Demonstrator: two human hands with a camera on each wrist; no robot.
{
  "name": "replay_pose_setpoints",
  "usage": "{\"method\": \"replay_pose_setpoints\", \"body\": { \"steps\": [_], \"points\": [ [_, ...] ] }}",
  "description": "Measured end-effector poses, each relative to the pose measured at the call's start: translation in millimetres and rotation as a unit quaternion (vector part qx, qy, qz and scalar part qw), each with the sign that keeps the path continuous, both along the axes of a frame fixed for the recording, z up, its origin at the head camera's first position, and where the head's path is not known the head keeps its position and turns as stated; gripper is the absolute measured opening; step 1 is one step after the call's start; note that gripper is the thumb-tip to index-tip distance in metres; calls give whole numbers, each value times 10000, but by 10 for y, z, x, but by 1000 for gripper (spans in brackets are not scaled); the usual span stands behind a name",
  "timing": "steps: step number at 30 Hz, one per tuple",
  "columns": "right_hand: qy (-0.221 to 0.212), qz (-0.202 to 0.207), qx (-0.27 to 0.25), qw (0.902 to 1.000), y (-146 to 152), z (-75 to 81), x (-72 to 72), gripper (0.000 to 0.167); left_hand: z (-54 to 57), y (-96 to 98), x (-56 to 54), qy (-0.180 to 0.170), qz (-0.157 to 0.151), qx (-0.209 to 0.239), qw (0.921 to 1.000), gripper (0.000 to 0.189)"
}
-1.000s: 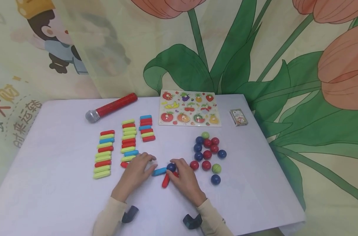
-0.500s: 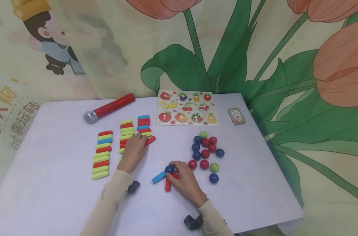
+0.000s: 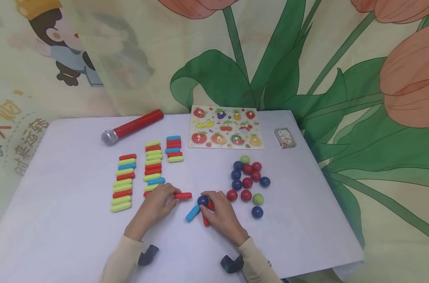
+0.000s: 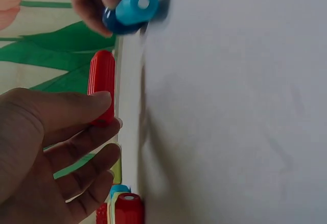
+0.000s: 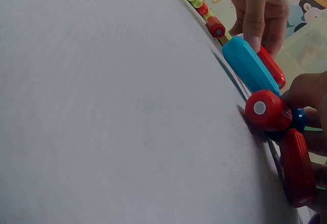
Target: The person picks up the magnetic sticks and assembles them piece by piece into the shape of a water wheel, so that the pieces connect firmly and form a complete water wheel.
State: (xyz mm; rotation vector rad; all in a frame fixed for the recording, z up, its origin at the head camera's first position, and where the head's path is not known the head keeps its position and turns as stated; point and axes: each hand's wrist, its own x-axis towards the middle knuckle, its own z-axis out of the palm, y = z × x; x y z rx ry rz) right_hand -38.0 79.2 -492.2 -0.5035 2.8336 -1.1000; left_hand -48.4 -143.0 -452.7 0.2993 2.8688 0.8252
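Note:
My left hand (image 3: 157, 205) pinches a red magnetic rod (image 4: 102, 83) between thumb and fingertips, its free end pointing right. Just right of it, my right hand (image 3: 219, 214) grips a dark blue ball (image 3: 202, 201) with thumb and fingers. A light blue rod (image 3: 193, 213) sticks out from that ball toward the lower left. Two red rods also join the ball: one red rod (image 5: 268, 110) points at the right wrist camera, and another red rod (image 5: 298, 168) lies along the right fingers. In the head view, the right hand partly covers both.
Left of the hands lie three columns of rods (image 3: 122, 182) in red, yellow-green and blue. Loose balls (image 3: 247, 182) are grouped to the right. Farther back are a red microphone (image 3: 138, 123), a fruit puzzle board (image 3: 214, 125) and a small card box (image 3: 285, 138).
My left hand left the ball, took the red rod from the near end of the third column and brought it back beside the ball. The joined light blue rod has swung toward me.

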Motion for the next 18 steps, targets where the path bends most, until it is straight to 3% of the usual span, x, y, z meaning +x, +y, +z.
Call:
{"method": "replay_pose_setpoints", "body": {
  "steps": [5,14,18],
  "points": [
    [68,151,30,9999,-35,-12,-14,42,-54,51,138,-115,40,-43,9999,36],
    [97,271,135,9995,-43,-19,-16,41,-105,100,206,-89,140,-9,9999,39],
    [424,335,290,9981,-40,-28,-16,44,-94,28,233,-98,317,151,9993,42]
  ]
}}
